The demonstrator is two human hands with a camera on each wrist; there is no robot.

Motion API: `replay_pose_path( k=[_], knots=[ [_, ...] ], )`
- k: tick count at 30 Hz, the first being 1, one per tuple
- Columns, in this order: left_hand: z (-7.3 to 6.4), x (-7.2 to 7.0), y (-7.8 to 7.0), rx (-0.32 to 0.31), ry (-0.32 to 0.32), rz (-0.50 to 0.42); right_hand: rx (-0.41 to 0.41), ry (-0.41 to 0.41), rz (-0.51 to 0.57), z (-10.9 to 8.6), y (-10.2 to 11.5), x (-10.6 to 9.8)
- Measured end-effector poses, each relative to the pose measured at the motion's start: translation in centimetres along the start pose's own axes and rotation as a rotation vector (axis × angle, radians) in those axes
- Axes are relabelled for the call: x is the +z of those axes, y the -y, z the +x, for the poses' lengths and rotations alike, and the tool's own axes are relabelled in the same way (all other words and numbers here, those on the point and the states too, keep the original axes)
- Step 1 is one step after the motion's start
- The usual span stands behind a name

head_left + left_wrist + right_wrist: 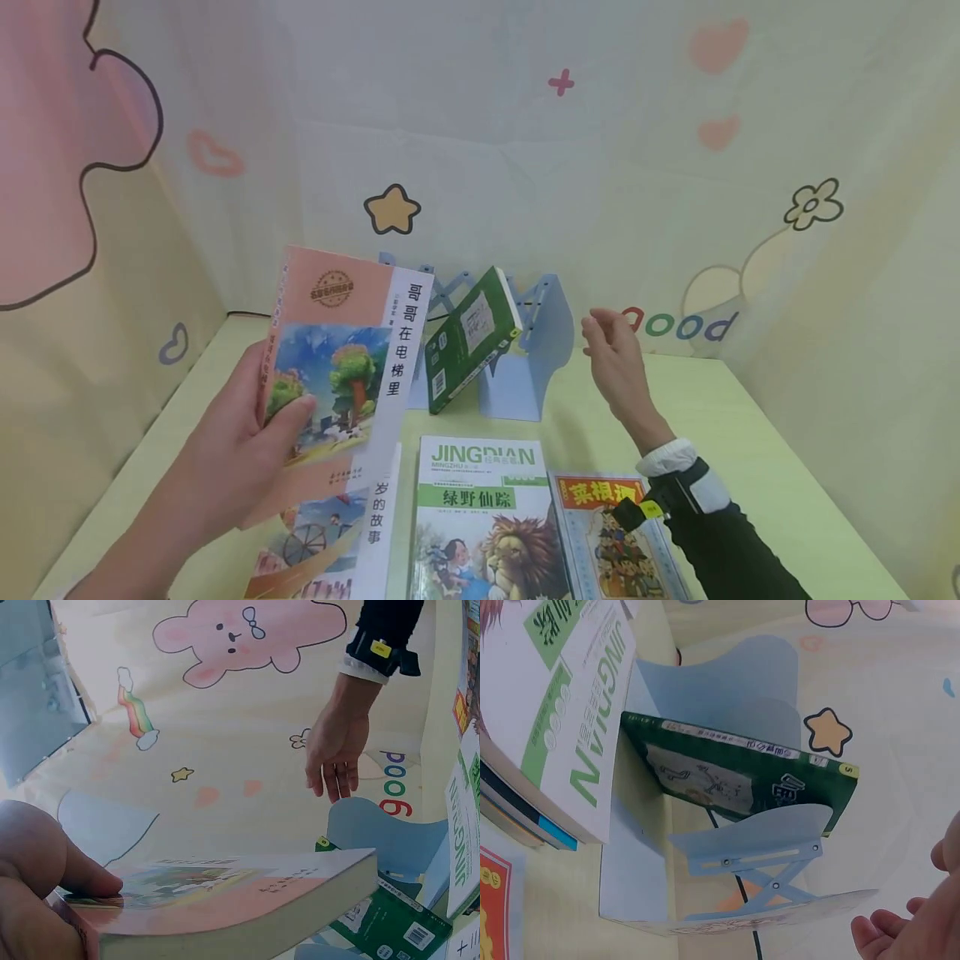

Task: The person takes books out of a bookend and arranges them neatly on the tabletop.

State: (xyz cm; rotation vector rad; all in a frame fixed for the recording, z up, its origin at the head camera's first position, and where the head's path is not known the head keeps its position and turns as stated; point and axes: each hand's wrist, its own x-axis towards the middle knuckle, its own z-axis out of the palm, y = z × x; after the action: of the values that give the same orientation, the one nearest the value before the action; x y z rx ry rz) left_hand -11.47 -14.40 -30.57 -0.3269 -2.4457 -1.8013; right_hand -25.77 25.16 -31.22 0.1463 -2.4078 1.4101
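My left hand (247, 450) grips a pink-covered book (330, 283) by its lower left side, thumb across the painted cover; it is raised over the table's left part. In the left wrist view the thumb presses the same book (225, 900), its page edge facing the camera. My right hand (618, 358) is held in the air right of a blue folding bookend rack (551, 333), fingers loosely bent around nothing. A green book (472, 342) leans tilted inside the rack. The right wrist view shows this green book (742, 769) slanting between the rack's end plates.
In front of the rack lies a white book (480, 467) with a lion cover, on top of other books. To its right is a comic-style book (615, 550). Another orange book (322, 550) lies at the left. Patterned curtains (480, 167) enclose the table.
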Motion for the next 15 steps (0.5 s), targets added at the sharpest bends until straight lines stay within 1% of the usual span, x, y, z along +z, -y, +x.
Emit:
replay_pose_path(
  k=[2, 5, 8, 15],
  knots=[
    [0.1, -0.4, 0.1, -0.052, -0.001, -0.013, 0.013, 0.007, 0.002, 0.5, -0.3, 0.3],
    [0.2, -1.0, 0.3, -0.103, 0.001, -0.067, 0.041, 0.030, -0.021, 1.2, -0.7, 0.8],
    [0.2, -1.4, 0.5, -0.135, 0.002, -0.125, 0.052, 0.055, -0.066, 1.8, -1.1, 1.3],
    [-0.1, -2.3, 1.5, -0.195, 0.000, -0.245, 0.023, 0.069, -0.171, 2.9, -2.0, 2.3]
  ],
)
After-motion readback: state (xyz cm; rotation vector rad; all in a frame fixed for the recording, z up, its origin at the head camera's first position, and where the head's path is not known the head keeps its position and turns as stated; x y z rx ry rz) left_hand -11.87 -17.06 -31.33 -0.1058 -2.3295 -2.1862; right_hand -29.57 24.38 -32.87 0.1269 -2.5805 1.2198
